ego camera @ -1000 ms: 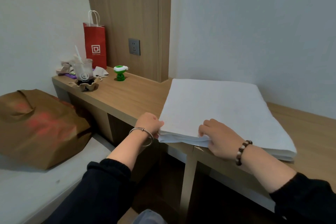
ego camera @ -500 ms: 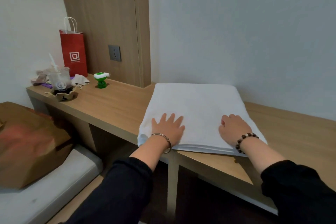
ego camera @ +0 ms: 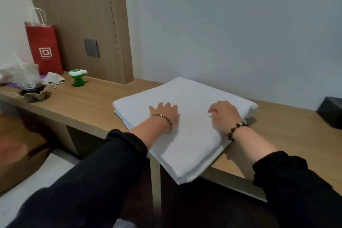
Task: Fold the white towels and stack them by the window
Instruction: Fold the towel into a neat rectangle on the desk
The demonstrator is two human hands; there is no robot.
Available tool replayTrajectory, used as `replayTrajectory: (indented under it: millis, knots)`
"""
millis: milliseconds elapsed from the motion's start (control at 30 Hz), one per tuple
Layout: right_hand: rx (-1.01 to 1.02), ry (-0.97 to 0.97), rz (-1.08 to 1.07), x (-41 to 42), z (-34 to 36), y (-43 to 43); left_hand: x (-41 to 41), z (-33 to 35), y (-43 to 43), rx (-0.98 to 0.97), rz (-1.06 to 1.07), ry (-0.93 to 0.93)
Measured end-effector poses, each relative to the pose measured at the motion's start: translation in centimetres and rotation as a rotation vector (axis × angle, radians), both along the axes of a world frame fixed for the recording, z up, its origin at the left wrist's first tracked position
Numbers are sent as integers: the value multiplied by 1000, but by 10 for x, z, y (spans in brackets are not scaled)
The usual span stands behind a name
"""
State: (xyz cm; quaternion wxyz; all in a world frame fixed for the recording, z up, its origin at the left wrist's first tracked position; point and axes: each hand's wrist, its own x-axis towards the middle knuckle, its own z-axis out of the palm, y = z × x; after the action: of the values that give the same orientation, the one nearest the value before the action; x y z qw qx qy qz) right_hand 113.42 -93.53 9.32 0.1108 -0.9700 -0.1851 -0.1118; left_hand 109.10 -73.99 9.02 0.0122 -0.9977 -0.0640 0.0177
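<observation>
The folded white towel [ego camera: 192, 96] lies at the front edge of the tabletop [ego camera: 88, 102], turned at an angle so that its near corner hangs out past that edge; several layers show along its left side. The left hand [ego camera: 164, 112] lies flat on top of it with fingers spread and straight, holding nothing. The right hand [ego camera: 224, 114] rests on the towel beside it, fingers slightly bent and gripping nothing that can be seen. The towel looks soft, limp and fairly light, with layers that will likely slide apart or sag if it is lifted by one corner. It is better carried with a hand slid under each opposite side, all layers pinched together. No window is in view.
</observation>
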Motion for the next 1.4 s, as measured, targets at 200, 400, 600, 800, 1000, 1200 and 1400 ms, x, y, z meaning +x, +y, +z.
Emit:
replayTrajectory:
  millis: [200, 400, 600, 800, 1000, 1200, 1400]
  knots:
    - [-20, 35, -113, 29, -27, -41, -22, -30, -69, -93, -131, 94]
    - [22, 18, -58, 16, -30, -35, -2, -23, -30, 35, -230, 164]
    - [-102, -27, -2, -35, -27, 0, 9, -7, 25, 253, -217, 203]
    - [-48, -39, -43, -59, -35, 44, 9, -2, 37, 124, -34, 212]
    - [22, -15, 28, -47, -26, 28, -21, -19, -2, -131, -266, -9]
    - [316, -146, 114, -56, -28, -43, -45, -36, -5, -27, -383, -128]
    - [517, 109, -202, -48, -48, -88, -41, -38, -12, -20, -318, -151]
